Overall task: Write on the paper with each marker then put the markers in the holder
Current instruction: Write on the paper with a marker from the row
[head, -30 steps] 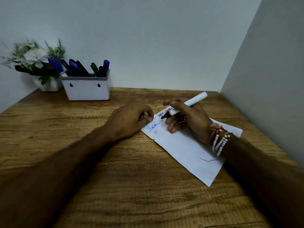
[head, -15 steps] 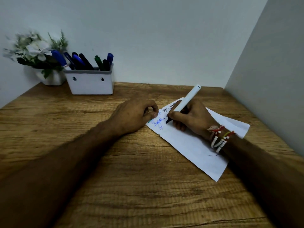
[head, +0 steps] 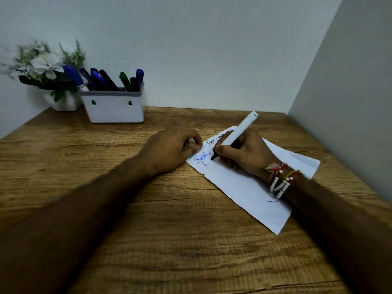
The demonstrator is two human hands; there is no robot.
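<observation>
Pressing one marker to one paper, the right hand grips it (left hand's grip unclear).

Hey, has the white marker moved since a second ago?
Yes. Against the paper, the tip of the white marker went from the black writing nearer the person, to just right of the blue writing.

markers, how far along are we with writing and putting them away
Done: blue and black scribbles are on the paper, and several markers stand in the holder. In hand: the right hand grips a white marker, black tip on the paper; the left hand rests at the sheet's edge. Left: that marker goes in the holder.
</observation>
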